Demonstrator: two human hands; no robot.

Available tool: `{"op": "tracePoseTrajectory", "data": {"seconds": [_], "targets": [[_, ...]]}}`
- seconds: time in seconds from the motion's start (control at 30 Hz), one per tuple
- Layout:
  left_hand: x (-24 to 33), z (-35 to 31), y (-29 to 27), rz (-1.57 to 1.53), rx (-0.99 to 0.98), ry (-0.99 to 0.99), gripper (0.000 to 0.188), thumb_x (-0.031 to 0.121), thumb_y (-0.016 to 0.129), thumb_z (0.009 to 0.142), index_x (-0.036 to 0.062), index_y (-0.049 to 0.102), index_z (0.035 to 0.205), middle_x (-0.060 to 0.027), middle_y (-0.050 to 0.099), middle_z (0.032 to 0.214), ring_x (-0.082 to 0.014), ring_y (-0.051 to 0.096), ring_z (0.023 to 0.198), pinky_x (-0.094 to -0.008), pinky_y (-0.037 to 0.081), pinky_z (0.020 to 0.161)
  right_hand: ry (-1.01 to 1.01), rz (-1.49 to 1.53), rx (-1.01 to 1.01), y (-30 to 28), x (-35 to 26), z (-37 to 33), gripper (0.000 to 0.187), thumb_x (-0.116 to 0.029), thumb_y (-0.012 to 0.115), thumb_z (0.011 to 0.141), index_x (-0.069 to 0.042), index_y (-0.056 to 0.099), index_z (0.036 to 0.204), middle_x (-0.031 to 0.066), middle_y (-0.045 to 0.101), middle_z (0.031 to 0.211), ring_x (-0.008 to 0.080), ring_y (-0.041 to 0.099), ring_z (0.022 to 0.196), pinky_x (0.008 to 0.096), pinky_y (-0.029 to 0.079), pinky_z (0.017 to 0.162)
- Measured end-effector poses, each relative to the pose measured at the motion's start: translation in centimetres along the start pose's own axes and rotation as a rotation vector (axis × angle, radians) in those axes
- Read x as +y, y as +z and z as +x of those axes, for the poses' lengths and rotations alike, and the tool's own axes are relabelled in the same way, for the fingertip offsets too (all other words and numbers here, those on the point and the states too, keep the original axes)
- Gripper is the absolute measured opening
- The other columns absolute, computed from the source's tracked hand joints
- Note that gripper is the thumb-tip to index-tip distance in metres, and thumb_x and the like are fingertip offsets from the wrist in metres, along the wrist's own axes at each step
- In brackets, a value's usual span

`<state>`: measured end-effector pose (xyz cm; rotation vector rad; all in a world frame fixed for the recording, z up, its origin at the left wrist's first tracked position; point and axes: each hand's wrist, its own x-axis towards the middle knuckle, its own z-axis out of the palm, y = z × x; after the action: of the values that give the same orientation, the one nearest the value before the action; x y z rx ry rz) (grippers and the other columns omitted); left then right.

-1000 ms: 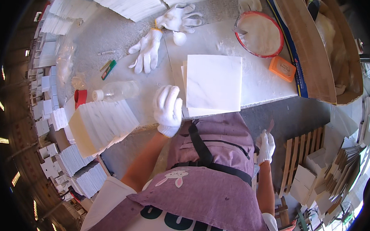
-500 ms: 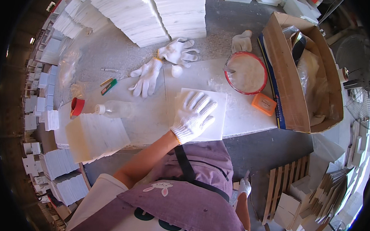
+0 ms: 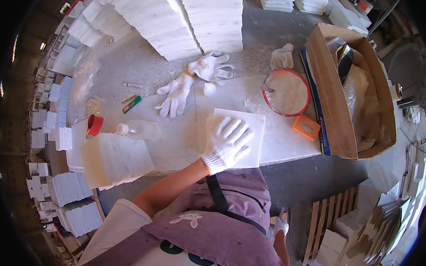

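Observation:
My left hand [image 3: 230, 142], in a white knitted glove, lies flat with fingers stretched on a smooth white square tile [image 3: 252, 130]. Another pale sheet edge shows under or beside the tile's left side. Down at my right side, below the table, hangs my gloved right hand [image 3: 280, 225]. A thin grey pointed piece [image 3: 281, 213] sticks up from it, too small to name. Beyond the left hand lie two spare white gloves [image 3: 175, 95] and a small white ball-like lump [image 3: 209, 89]. A red-rimmed bowl [image 3: 287, 92] of pale paste stands farther right, with a metal tool in it.
A stack of marble-like tiles [image 3: 117, 158], a clear bottle [image 3: 139, 129], a red tape roll [image 3: 95, 126] and a green cutter [image 3: 132, 104] are on the left. To the right stand an orange box [image 3: 306, 127] and a cardboard box [image 3: 335, 98]. Tall tile stacks [image 3: 213, 19] rise behind.
The whole view has shifted slightly, so the table sits lower in the picture. My left hand stays flat on the tile; my right hand still hangs at my side.

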<state>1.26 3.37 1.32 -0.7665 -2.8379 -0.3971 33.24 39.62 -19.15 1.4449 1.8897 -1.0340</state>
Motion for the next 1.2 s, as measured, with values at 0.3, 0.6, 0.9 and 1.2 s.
{"op": "tracePoseTrajectory", "data": {"seconds": [0.3, 0.6, 0.9, 1.2], "targets": [[-0.6, -13.7, -6.2, -0.07, -0.01, 0.0, 0.025, 0.022, 0.07, 0.077, 0.0118, 0.07, 0.1, -0.0029, 0.061, 0.088, -0.0236, 0.059, 0.092, -0.0446, 0.048, 0.092, 0.041, 0.075, -0.08, -0.6, 2.7, 0.0, 0.036, -0.026, 0.064, 0.086, 0.003, 0.069, 0.107, 0.0037, 0.064, 0.079, 0.0155, 0.057, 0.07, 0.0335, 0.044, 0.063], [-1.8, -28.9, 2.5, -0.103, -0.798, -0.847, 0.028, 0.031, 0.053, 0.09, 0.009, 0.063, 0.103, -0.0155, 0.066, 0.098, -0.0352, 0.064, 0.094, -0.0461, 0.05, 0.079, 0.144, 0.11, -0.095, 1.3, 1.2, -0.1, 0.032, -0.032, 0.06, 0.088, 0.0, 0.067, 0.093, 0.0027, 0.058, 0.074, 0.0135, 0.049, 0.065, 0.0335, 0.039, 0.058], [0.3, -31.9, 8.7, -0.248, -1.0, -1.066, 0.031, 0.033, 0.053, 0.09, 0.0085, 0.063, 0.106, -0.0177, 0.067, 0.104, -0.0367, 0.065, 0.097, -0.047, 0.051, 0.081, -0.145, -0.237, 0.025, 3.7, 9.2, 7.6, 0.04, -0.038, 0.056, 0.089, -0.004, 0.067, 0.108, 0.0154, 0.07, 0.096, 0.0299, 0.066, 0.083, 0.0438, 0.052, 0.072], [-5.9, -21.9, 8.3, -0.183, -0.637, -1.004, 0.032, 0.033, 0.054, 0.089, 0.0089, 0.063, 0.107, -0.0176, 0.067, 0.104, -0.0368, 0.065, 0.097, -0.0473, 0.051, 0.081, -0.229, -0.611, -0.06, 5.6, 8.9, 7.3, 0.042, -0.042, 0.055, 0.089, -0.01, 0.065, 0.114, 0.0193, 0.062, 0.121, 0.0325, 0.06, 0.11, 0.0429, 0.049, 0.091]]}}
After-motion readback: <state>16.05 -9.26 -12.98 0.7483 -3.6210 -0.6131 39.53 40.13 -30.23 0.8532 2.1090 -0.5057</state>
